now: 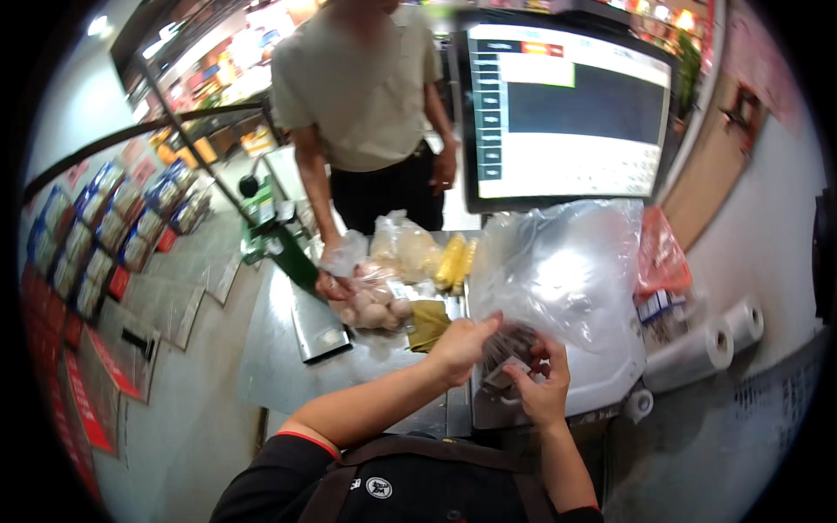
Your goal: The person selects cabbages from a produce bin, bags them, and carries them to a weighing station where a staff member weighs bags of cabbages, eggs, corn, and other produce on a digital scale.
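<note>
My left hand [461,350] pinches the gathered part of a clear plastic bag [556,261]. The bag's loose film spreads over a white scale platform [588,386]. Dark contents, too unclear to name, show in the bag's lower part. Just to the right, my right hand [546,386] grips that lower part, with its thumb on a small white label [507,371]. Left of my hands lie a folded olive-coloured piece [428,325], a bag of round pale produce [376,307] and yellow corn cobs [451,261].
Across the metal counter [392,386], a person [359,98] has one hand on the produce bag. A green bag-neck sealer [268,229] stands at left. A lit monitor [569,118] rises behind the scale. Plastic bag rolls [693,353] and a red bag [660,255] lie at right.
</note>
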A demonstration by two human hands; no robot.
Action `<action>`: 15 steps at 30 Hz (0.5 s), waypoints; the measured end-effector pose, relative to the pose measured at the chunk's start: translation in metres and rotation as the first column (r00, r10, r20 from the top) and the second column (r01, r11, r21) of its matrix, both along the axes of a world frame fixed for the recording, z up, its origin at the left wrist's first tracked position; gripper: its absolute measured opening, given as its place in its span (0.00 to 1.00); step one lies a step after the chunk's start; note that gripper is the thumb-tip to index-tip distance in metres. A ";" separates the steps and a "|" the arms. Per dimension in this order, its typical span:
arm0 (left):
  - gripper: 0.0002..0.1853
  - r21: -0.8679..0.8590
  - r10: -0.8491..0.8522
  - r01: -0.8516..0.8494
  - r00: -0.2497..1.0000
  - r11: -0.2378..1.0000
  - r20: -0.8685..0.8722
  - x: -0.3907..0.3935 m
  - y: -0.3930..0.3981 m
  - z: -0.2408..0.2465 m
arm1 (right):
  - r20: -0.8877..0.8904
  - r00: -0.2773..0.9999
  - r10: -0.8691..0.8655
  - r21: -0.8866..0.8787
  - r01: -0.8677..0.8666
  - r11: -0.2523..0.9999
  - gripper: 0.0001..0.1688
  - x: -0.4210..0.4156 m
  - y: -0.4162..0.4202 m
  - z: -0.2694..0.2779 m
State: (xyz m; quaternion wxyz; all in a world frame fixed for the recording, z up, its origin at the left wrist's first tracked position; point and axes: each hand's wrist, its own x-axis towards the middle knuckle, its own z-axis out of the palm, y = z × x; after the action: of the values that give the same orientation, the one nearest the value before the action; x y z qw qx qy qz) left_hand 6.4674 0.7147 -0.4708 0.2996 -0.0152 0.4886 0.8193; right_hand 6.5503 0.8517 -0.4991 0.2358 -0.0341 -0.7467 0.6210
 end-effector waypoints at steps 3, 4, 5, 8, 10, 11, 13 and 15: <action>0.17 -0.012 0.066 -0.065 0.992 0.998 0.105 0.009 -0.022 0.014 | 0.068 0.992 0.108 0.041 -0.111 0.993 0.33 -0.009 -0.012 0.004; 0.17 -0.002 0.112 -0.112 0.984 0.994 0.136 0.008 -0.030 0.015 | 0.097 0.986 0.133 0.028 -0.137 0.990 0.30 -0.012 -0.015 0.005; 0.17 0.007 0.152 -0.155 0.974 0.988 0.167 0.007 -0.039 0.015 | 0.077 0.993 0.086 -0.037 -0.083 0.996 0.24 -0.016 -0.017 0.000; 0.18 0.033 0.295 -0.305 0.939 0.952 0.175 -0.006 -0.069 0.010 | 0.078 0.995 -0.055 -0.208 0.071 0.976 0.10 -0.021 -0.020 -0.004; 0.20 0.058 0.381 -0.395 0.909 0.917 0.170 -0.029 -0.091 0.008 | 0.044 0.998 -0.049 -0.128 0.054 0.990 0.08 -0.017 -0.012 -0.002; 0.21 0.075 0.423 -0.440 0.889 0.895 0.175 -0.043 -0.106 -0.002 | 0.028 0.999 -0.034 -0.089 0.037 0.995 0.07 -0.014 -0.008 -0.003; 0.22 0.136 0.502 -0.544 0.827 0.828 0.253 -0.061 -0.116 0.019 | 0.102 0.992 -0.072 -0.092 0.082 0.992 0.05 -0.001 0.005 -0.013; 0.24 0.042 0.576 -0.589 0.801 0.807 0.165 -0.094 -0.145 -0.018 | 0.128 0.984 -0.127 -0.092 0.140 0.986 0.05 0.016 0.013 -0.011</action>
State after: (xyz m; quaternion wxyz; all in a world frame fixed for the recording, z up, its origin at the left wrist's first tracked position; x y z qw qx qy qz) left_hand 6.3735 0.5700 -0.4884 0.0681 -0.2101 0.3993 0.8898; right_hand 6.5668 0.8645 -0.5097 0.2288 -0.1338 -0.7234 0.6375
